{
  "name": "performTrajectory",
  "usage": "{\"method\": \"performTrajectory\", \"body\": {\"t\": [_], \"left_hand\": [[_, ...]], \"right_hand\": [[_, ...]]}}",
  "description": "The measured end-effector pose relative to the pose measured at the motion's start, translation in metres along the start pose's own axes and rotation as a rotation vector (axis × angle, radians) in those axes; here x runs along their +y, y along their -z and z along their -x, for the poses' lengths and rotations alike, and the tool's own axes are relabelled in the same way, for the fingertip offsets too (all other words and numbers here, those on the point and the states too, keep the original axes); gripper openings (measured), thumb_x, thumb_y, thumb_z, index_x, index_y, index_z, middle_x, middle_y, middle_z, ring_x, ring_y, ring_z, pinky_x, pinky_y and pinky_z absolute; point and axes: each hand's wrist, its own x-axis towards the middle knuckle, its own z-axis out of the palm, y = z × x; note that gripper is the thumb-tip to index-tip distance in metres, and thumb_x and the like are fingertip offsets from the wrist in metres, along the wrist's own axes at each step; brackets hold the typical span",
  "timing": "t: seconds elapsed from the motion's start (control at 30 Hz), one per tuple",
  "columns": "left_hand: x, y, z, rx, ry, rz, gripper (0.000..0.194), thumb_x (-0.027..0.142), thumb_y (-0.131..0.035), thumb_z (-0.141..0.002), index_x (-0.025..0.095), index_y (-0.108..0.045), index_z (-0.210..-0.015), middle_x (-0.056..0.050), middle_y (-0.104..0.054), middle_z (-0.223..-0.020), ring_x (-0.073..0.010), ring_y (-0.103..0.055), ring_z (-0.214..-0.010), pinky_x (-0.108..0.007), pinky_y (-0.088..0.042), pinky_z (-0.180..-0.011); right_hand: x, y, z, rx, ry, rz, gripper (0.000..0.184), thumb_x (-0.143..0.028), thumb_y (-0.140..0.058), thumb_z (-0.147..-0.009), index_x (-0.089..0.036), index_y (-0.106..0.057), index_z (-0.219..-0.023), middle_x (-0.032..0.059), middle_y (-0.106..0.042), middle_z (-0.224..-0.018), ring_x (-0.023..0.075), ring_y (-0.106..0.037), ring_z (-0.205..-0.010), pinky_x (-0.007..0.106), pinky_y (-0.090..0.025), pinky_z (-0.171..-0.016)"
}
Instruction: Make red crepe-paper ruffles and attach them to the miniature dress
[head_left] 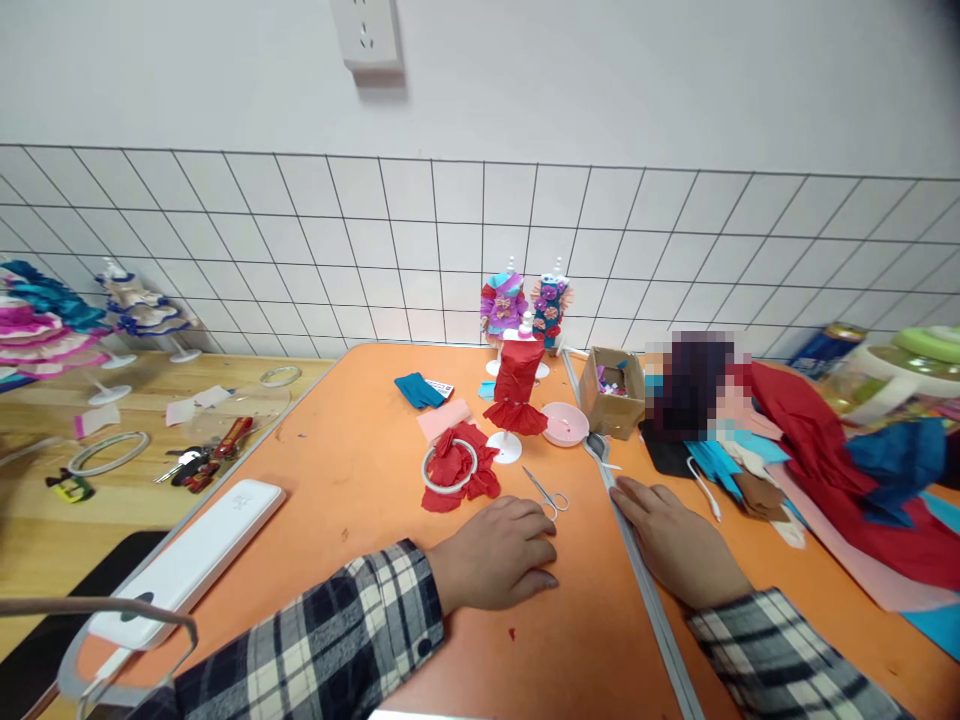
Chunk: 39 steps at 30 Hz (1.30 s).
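Note:
My left hand [496,552] rests on the orange tabletop, palm down, its fingers loosely bent and holding nothing that I can see. Just beyond its fingertips lies a small pair of scissors [550,497]. My right hand [679,542] lies flat across the grey seam strip on the right, fingers extended. Between and beyond both hands stands a miniature dress form [519,385] in a ruffled red crepe-paper dress, upright on a round white base. Crumpled red crepe paper [480,478] with a white ring [427,470] on it lies to the left of the base.
A pink bowl [565,425] and a small cardboard box [613,392] stand right of the dress form. Two dressed forms [504,305] stand behind. Red crepe paper [817,450] and other sheets pile up at right. A white power bank [202,550] lies at left.

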Motion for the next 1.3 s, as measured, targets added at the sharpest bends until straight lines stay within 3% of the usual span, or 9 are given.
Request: {"method": "performTrajectory", "body": {"t": [0.07,0.23,0.5,0.77,0.83,1.0,1.17,1.3], "left_hand": [[0.000,-0.001,0.000,0.004,-0.002,0.001,0.027,0.047,-0.053,-0.092,0.021,-0.063,-0.092,-0.005,-0.066,-0.110,-0.0227,-0.056,-0.108,-0.038,-0.042,-0.090],[0.002,-0.001,-0.002,-0.022,-0.020,0.009,0.026,0.045,-0.054,-0.092,0.021,-0.063,-0.091,-0.005,-0.067,-0.104,-0.0225,-0.057,-0.105,-0.037,-0.042,-0.087],[0.004,0.001,-0.005,-0.056,-0.039,0.023,0.026,0.044,-0.052,-0.093,0.020,-0.063,-0.094,-0.005,-0.068,-0.097,-0.0221,-0.058,-0.101,-0.037,-0.042,-0.087],[0.006,-0.001,-0.007,-0.055,-0.034,0.020,0.027,0.046,-0.053,-0.092,0.021,-0.063,-0.095,-0.006,-0.068,-0.096,-0.0220,-0.058,-0.099,-0.037,-0.042,-0.086],[0.007,-0.001,-0.006,-0.053,-0.033,0.015,0.026,0.045,-0.053,-0.092,0.021,-0.063,-0.096,-0.005,-0.067,-0.097,-0.0218,-0.057,-0.100,-0.036,-0.042,-0.086],[0.007,0.001,-0.005,-0.059,-0.046,0.011,0.027,0.046,-0.052,-0.092,0.021,-0.062,-0.095,-0.004,-0.067,-0.098,-0.0212,-0.057,-0.099,-0.036,-0.041,-0.085],[0.006,0.002,-0.006,-0.060,-0.048,0.014,0.026,0.045,-0.052,-0.092,0.021,-0.062,-0.095,-0.005,-0.067,-0.097,-0.0218,-0.058,-0.100,-0.036,-0.041,-0.086],[0.007,0.000,-0.004,-0.044,-0.046,0.013,0.025,0.045,-0.053,-0.092,0.021,-0.063,-0.094,-0.006,-0.068,-0.098,-0.0225,-0.058,-0.101,-0.037,-0.041,-0.086]], "right_hand": [[0.003,0.002,-0.002,0.039,0.013,-0.068,0.040,-0.009,-0.045,-0.088,-0.019,-0.061,-0.123,0.0110,-0.059,-0.132,0.0240,-0.059,-0.109,0.033,-0.051,-0.082],[0.015,0.014,-0.015,-0.004,0.030,-0.205,0.032,-0.024,-0.041,-0.095,-0.021,-0.067,-0.113,0.0077,-0.071,-0.093,0.0205,-0.062,-0.087,0.033,-0.046,-0.079],[0.022,0.019,-0.034,-0.075,0.135,-0.150,0.028,-0.018,-0.046,-0.092,-0.021,-0.067,-0.109,0.0075,-0.067,-0.095,0.0216,-0.058,-0.093,0.033,-0.038,-0.080],[0.009,0.018,-0.032,-0.097,0.170,-0.094,0.050,-0.012,-0.045,-0.087,-0.031,-0.055,-0.132,0.0078,-0.062,-0.096,0.0192,-0.059,-0.083,0.029,-0.039,-0.073],[0.010,0.019,-0.033,-0.107,0.128,-0.107,0.051,-0.014,-0.045,-0.087,-0.032,-0.054,-0.134,0.0073,-0.064,-0.097,0.0187,-0.062,-0.081,0.028,-0.039,-0.070],[0.029,0.011,-0.032,-0.081,-0.122,-0.334,0.068,-0.017,-0.042,-0.086,-0.029,-0.026,-0.151,0.0028,-0.073,-0.100,0.0200,-0.069,-0.083,0.027,-0.044,-0.068],[0.037,-0.003,-0.029,-0.011,-0.192,-0.538,0.060,-0.020,-0.044,-0.086,-0.026,-0.037,-0.145,0.0028,-0.074,-0.102,0.0207,-0.069,-0.087,0.028,-0.049,-0.072],[0.037,-0.006,-0.030,0.129,-0.239,-0.533,0.042,-0.026,-0.046,-0.087,-0.024,-0.056,-0.127,0.0050,-0.068,-0.114,0.0199,-0.067,-0.090,0.030,-0.050,-0.074]]}}
